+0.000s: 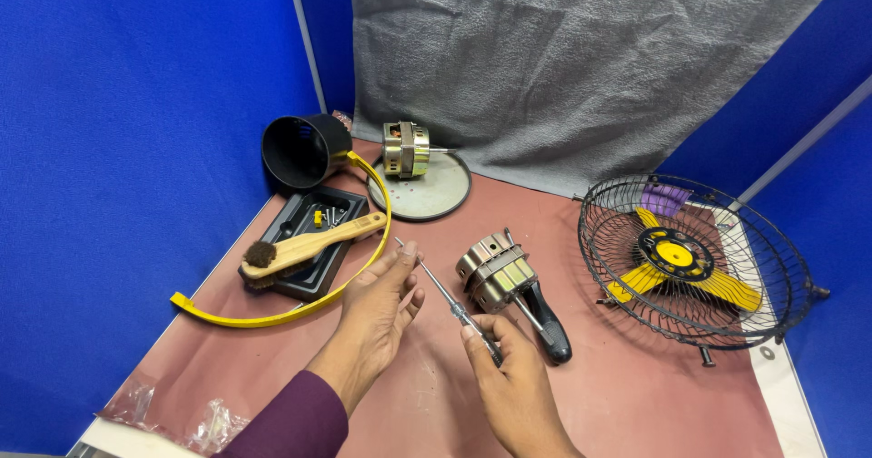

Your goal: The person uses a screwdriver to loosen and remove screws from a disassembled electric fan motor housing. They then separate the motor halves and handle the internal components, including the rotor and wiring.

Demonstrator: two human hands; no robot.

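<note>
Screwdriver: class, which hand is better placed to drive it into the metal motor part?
Right. The right hand already grips the screwdriver by its handle, beside the metal motor part. The left hand only touches the shaft near the tip.

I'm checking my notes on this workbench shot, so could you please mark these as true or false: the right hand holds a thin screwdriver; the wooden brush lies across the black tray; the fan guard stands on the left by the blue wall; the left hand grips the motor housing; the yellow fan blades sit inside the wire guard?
1. The right hand holds a thin screwdriver. True.
2. The wooden brush lies across the black tray. True.
3. The fan guard stands on the left by the blue wall. False: the wire guard lies on the right.
4. The left hand grips the motor housing. False: it is open, fingertips at the screwdriver's tip, apart from the motor housing.
5. The yellow fan blades sit inside the wire guard. True.
</note>
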